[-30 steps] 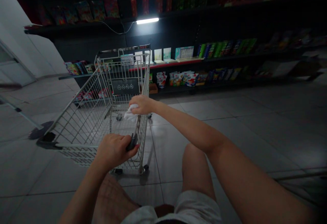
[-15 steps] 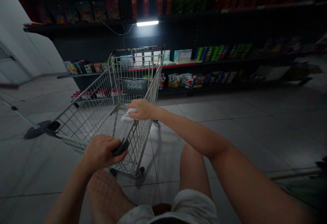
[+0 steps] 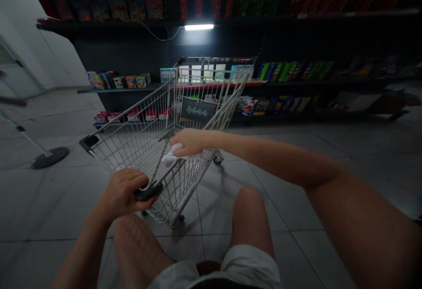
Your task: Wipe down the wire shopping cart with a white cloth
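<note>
A wire shopping cart (image 3: 138, 142) stands on the tiled floor in front of me, turned at an angle with its near corner toward my knees. My left hand (image 3: 121, 192) is closed round the black end cap of the cart's rim (image 3: 149, 190) at that near corner. My right hand (image 3: 191, 142) is closed on a white cloth (image 3: 173, 157) and presses it against the right side rim of the cart. My bare knees and white shorts show below.
Dark store shelves (image 3: 296, 82) with packets, boxes and bottles run across the back, lit by one tube lamp (image 3: 198, 27). A stand with a round base (image 3: 49, 156) is on the floor at the left. A white wall and door are at far left.
The cart has swung round, its far end moving to the right while its near corner stays by my left hand. My right hand with the cloth has slid along the right rim.
</note>
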Available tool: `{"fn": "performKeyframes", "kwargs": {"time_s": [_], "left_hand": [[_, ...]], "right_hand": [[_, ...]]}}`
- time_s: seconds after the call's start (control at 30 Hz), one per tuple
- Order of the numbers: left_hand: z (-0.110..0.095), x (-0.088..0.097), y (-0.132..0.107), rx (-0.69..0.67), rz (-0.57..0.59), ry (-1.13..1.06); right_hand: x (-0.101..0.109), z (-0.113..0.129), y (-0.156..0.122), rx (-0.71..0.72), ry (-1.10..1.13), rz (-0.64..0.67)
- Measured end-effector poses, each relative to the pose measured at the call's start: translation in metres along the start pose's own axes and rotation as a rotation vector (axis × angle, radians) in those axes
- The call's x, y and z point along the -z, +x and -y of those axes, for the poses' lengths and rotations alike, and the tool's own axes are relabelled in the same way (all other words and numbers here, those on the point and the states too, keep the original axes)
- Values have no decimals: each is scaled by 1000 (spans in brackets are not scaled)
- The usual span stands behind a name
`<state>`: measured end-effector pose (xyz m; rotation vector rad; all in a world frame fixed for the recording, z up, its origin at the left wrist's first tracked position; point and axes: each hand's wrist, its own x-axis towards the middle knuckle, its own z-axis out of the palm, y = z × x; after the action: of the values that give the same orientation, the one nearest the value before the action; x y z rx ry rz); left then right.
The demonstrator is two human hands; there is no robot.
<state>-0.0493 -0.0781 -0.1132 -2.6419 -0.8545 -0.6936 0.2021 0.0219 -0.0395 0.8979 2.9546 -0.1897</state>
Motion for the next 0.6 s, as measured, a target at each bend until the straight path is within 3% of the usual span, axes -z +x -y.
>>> {"fn": "performKeyframes", "kwargs": {"time_s": [0.13, 0.2, 0.27, 0.33, 0.4, 0.6], "left_hand": [[1, 5, -9, 44, -42, -37], [-3, 4, -13, 70, -94, -26], [-7, 2, -16, 95, -135, 16], [-10, -1, -18, 105, -164, 61], [-10, -5, -18, 98, -190, 83], [-2, -12, -18, 77, -223, 50]], "right_hand": [[26, -6, 29, 130, 164, 193], [29, -3, 46, 141, 235, 275], [19, 6, 59, 135, 300, 349], [0, 18, 66, 119, 337, 344], [-21, 25, 67, 107, 338, 243], [-64, 22, 77, -53, 258, -347]]}}
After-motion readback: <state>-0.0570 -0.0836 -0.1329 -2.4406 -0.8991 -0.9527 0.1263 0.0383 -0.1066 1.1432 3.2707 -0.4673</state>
